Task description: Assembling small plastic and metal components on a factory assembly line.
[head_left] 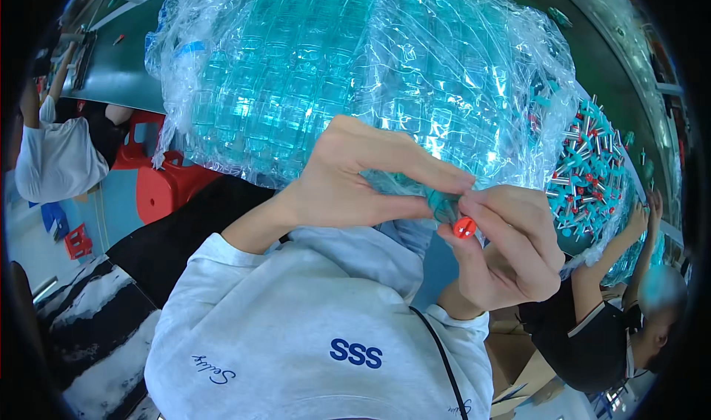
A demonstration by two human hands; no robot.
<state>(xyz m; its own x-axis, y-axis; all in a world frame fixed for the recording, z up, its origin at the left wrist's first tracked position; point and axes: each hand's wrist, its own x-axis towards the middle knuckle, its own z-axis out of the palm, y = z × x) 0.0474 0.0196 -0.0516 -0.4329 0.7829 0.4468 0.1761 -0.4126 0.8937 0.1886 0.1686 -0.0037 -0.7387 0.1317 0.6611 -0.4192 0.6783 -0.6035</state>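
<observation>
Pinching, left side: the left grip point(355, 170) comes in from over the lap, thumb and forefinger drawn narrow around a clear teal container point(441, 204), back of the hand uppermost.
Right grip: right there beside it, the right grip point(515, 250) has its fingers curled, thumb and forefinger closed on a small red-ended piece point(464, 228).
Meeting point: both sets of fingertips come together in front of the chest, container and red end side by side; whether the two are joined, it cannot be told.
Red end: and it looks up at the wearer, its round face nearly square to the view, tipped a touch to the lower right.
Long axis: strongly foreshortened, running away behind that red face; its length is hidden by the fingers.
Teal container: just up and left of the red end, mostly covered, so its own axis is unclear.
Big wrapped bundle: beyond the hands, clear plastic film point(363, 57) encloses rows of teal containers on the dark green counter point(111, 83).
Pile: off to the right, metallic, teal and red pieces point(590, 172) point every way.
Neighbour: near that pile, a co-worker's hands point(646, 211) are raised.
</observation>
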